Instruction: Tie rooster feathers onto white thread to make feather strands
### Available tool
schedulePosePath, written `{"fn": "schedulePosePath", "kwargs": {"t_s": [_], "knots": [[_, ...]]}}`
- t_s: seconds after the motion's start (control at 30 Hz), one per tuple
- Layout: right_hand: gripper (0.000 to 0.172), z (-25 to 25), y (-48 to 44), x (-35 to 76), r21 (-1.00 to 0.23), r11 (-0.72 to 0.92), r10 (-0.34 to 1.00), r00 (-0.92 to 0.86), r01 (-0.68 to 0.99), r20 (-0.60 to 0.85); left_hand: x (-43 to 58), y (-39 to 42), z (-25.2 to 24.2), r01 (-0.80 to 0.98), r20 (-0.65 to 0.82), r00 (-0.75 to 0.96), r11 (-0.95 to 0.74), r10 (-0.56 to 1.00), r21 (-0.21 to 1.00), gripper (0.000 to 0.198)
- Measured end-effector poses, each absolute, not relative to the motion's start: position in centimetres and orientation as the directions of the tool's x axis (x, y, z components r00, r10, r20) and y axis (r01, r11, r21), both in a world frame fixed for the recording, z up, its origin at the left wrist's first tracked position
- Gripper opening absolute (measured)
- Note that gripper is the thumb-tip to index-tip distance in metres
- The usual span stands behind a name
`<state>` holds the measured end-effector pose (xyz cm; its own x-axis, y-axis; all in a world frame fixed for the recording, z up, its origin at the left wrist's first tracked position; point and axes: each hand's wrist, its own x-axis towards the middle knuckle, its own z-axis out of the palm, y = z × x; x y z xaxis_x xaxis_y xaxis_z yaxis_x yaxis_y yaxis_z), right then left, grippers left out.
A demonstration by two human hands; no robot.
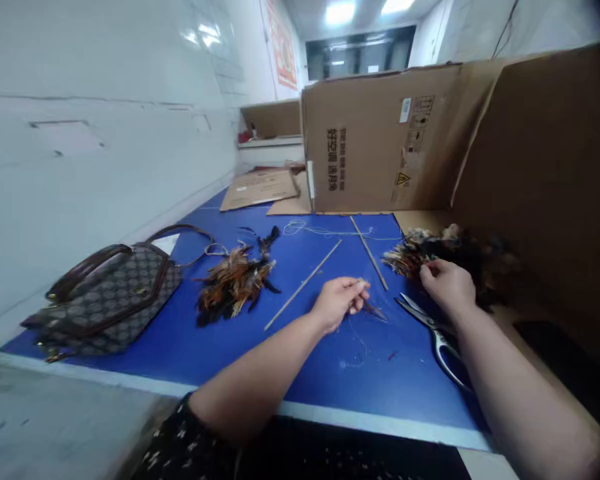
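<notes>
Brown handbag (111, 293): parked far left on the desk (260, 360), out of my way
Left hand (337, 301): fingers pinching one feather (373, 309), thread dangling
Right hand (447, 287): fingers closed, picking from the feather pile (420, 257) beside the scissors (433, 327)

Bare blue tabletop (300, 373) between hands; scissors (433, 330) rightward, sticks (305, 283) and cardboard box (375, 140) beyond.

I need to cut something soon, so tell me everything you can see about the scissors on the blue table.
The scissors lie flat on the blue table, metal and silvery, blades seemingly shut with the tips pointing left and away. Looped handles sit toward the near edge, partly hidden under the forearm of the right hand. The hand itself is beyond them, at a feather pile, not gripping them.
</notes>
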<state>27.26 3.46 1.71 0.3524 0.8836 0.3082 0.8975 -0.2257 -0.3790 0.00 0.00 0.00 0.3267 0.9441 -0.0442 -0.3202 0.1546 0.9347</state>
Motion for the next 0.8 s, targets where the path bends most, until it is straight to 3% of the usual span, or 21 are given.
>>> {"fn": "schedulePosePath", "kwargs": {"t_s": [0.17, 0.33, 0.5, 0.63, 0.8], "knots": [[0.032, 2.1, 2.9, 26.9, -0.379, -0.189, 0.861, 0.338, 0.906, 0.38, 0.1, -0.2, -0.2, -0.325, -0.041, 0.31, 0.147, 0.95, 0.934, 0.046], [0.028, 2.2, 3.0, 27.5, -0.462, -0.126, 0.692, 0.412, 0.878, 0.593, 0.1, -0.3, 0.0, -0.322, -0.044, 0.311, 0.148, 0.949, 0.935, 0.045], [0.025, 1.8, 3.5, 28.1, -0.514, 0.143, 0.524, 0.376, 0.846, 0.764, 0.3, -0.5, 0.2, -0.321, -0.049, 0.296, 0.148, 0.954, 0.935, 0.045], [0.018, 2.4, 2.4, 26.5, -0.519, 0.475, 0.54, 0.23, 0.711, 0.81, 0.4, -0.6, 0.3, -0.333, -0.044, 0.289, 0.143, 0.956, 0.932, 0.045], [0.011, 2.9, 0.8, 23.6, -0.467, 0.696, 0.621, -0.13, 0.545, 0.773, 0.4, -0.6, 0.2, -0.367, -0.056, 0.329, 0.182, 0.943, 0.912, 0.046]]}}
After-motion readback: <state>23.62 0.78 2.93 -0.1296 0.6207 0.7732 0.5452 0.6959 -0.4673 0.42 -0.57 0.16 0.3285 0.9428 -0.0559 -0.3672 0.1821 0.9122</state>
